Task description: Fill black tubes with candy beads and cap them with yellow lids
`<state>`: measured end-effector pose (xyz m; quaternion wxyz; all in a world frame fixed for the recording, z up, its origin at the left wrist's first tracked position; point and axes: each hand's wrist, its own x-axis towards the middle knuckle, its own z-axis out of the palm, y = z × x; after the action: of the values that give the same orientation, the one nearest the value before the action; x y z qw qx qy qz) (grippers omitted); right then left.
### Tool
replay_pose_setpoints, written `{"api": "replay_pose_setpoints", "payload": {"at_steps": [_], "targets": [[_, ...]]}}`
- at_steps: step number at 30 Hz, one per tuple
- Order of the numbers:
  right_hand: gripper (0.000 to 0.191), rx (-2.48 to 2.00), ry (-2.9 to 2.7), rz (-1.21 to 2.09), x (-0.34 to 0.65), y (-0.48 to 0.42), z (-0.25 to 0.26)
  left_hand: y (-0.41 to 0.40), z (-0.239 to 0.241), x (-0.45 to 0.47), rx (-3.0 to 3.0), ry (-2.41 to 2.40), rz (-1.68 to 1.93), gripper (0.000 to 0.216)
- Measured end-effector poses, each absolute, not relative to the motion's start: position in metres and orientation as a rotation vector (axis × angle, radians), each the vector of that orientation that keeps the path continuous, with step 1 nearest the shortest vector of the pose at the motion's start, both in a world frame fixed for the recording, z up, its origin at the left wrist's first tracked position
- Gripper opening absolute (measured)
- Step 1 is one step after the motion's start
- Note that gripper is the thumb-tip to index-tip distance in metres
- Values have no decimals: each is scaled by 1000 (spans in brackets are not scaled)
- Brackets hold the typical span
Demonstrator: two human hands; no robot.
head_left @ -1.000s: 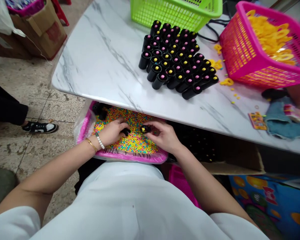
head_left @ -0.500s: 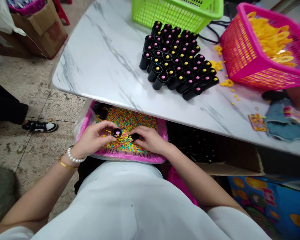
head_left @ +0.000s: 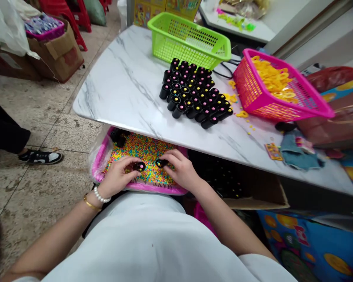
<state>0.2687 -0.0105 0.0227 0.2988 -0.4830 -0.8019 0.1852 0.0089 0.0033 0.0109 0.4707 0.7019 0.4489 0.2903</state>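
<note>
My left hand (head_left: 119,175) pinches a black tube (head_left: 140,166) whose round end shows a pink bead. Opposite it, my right hand (head_left: 181,167) grips a second black tube (head_left: 160,162), its opening turned toward the left hand and its far end covered by my fingers. Both are held just over small multicoloured beads (head_left: 147,147) that fill a pink tray (head_left: 98,162) lined with clear plastic. A few more black tubes (head_left: 117,137) lie in the tray's far left corner. On the marble-patterned table (head_left: 114,84) stands a cluster of black tubes (head_left: 191,92) topped with pink or yellow pieces.
Behind the cluster is a green basket (head_left: 191,41); a pink basket (head_left: 279,105) of yellow plastic parts stands at right. Loose yellow pieces (head_left: 241,114) and a denim cloth (head_left: 297,150) lie nearby. An open carton (head_left: 255,203) is under the table. Another person's shoe (head_left: 42,157) is at left.
The camera view has tilted up, bringing more of the table's back into sight. The right hand's tube now points its opening toward the left hand. Both hands still hold their tubes.
</note>
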Motion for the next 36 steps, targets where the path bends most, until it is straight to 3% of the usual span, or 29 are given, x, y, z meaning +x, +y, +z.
{"api": "replay_pose_setpoints", "payload": {"at_steps": [5, 14, 21, 24, 27, 31, 36], "targets": [[29, -1265, -2114, 498, 261, -16, 34, 4, 17, 22, 1871, 1068, 640, 26], [29, -1089, -2276, 215, 251, -24, 49, -12, 26, 31, 1671, 1003, 710, 27], [27, -1116, -2112, 294, 250, -33, 41, -19, 26, 36, 1443, 982, 690, 35], [26, -1176, -1928, 473, 247, -34, 36, -20, 24, 38, 1427, 968, 699, 35], [22, -1210, -1635, 875, 243, -35, 31, -22, 25, 38, 1417, 925, 728, 35], [35, -1118, -1212, 1411, 242, -39, 24, -26, 36, 34, 1461, 862, 777, 31], [41, -1175, -1056, 1503, 251, -46, 21, -27, 48, 28, 1544, 834, 849, 24]]}}
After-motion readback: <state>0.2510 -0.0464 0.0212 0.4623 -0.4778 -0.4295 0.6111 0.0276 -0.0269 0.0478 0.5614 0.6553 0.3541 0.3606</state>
